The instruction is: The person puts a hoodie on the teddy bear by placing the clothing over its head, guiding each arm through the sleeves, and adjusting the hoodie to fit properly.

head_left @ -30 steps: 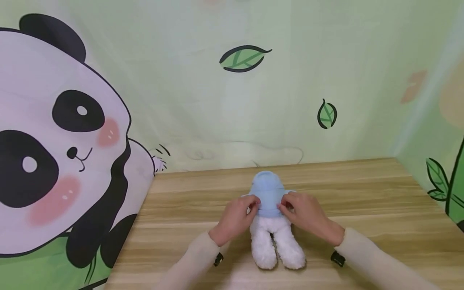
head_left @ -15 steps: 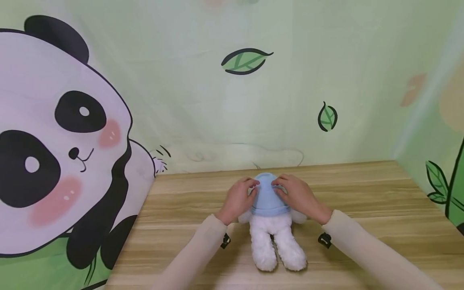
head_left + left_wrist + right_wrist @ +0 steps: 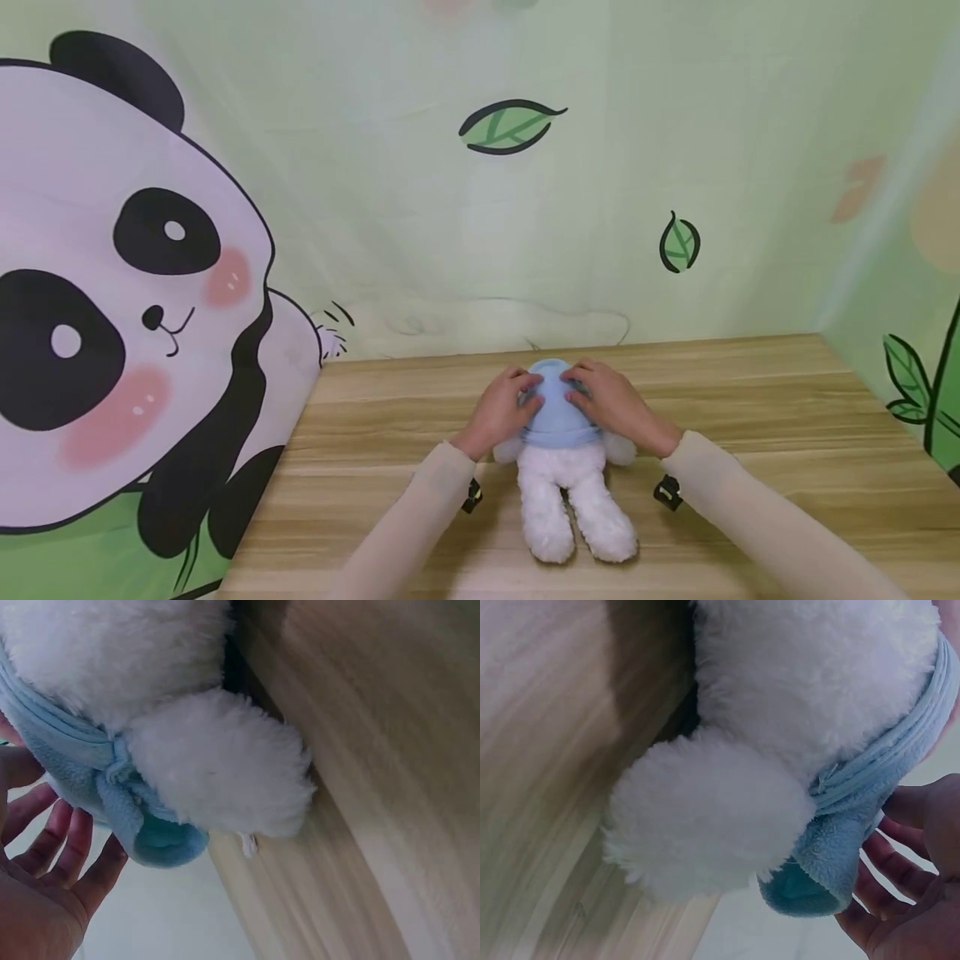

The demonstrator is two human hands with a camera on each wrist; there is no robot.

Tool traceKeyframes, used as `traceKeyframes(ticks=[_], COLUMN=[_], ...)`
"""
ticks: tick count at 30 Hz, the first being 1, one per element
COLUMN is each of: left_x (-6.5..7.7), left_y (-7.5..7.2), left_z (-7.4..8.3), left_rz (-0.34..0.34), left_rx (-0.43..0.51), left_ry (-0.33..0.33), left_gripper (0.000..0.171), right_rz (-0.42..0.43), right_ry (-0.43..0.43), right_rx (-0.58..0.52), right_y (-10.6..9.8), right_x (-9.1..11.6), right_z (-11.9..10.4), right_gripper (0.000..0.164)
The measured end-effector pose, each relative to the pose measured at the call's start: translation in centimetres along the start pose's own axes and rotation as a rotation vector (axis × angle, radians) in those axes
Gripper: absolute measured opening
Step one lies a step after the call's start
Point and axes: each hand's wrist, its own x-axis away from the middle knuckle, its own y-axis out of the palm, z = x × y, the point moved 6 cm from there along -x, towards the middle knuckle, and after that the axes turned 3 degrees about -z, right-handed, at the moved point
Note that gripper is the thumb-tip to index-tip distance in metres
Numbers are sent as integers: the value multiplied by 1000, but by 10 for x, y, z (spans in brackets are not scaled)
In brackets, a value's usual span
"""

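A white fluffy plush toy (image 3: 561, 467) lies on the wooden table, legs toward me. Light blue fleece doll clothing (image 3: 558, 421) covers its upper part, and I see no head. From the left, my left hand (image 3: 504, 410) touches the cloth with fingertips, thumb and index finger apart. My right hand (image 3: 613, 404) does likewise from the right. In the left wrist view an empty blue sleeve (image 3: 161, 844) hangs beside the bare white arm (image 3: 221, 765). The right wrist view has the other sleeve (image 3: 810, 889) loose beside the second white arm (image 3: 705, 817).
The wooden table (image 3: 390, 425) extends on both sides of the toy. Behind it hangs a pale green cloth backdrop (image 3: 397, 208) with a large printed panda (image 3: 217, 142) on the left. Black wrist devices (image 3: 667, 493) sit at both cuffs.
Both hands have moved from the lower part of the blue clothing up toward its top. The white arms now show at the sides. The legs have stayed in about the same place.
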Motion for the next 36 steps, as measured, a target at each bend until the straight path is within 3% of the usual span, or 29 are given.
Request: traceKeyframes(ticks=[11,22,29,36], left_x=[5,5,5,7], left_y=[8,14,14,16], left_z=[0,4,6,7], left_rz=[64,76,90,71], left_rx=[-14,-70,-79,-63], left_ry=[21,9,19,-5], left_gripper=[14,36,22,23], right_rz=[23,40,72,59], right_ry=[-40,-39,-65,-44], right_rx=[-26,5,19,-19], right_y=[7,9,11,13], right_x=[5,9,10,11], right_z=[-3,1,1,3], right_gripper=[13,32,23,24])
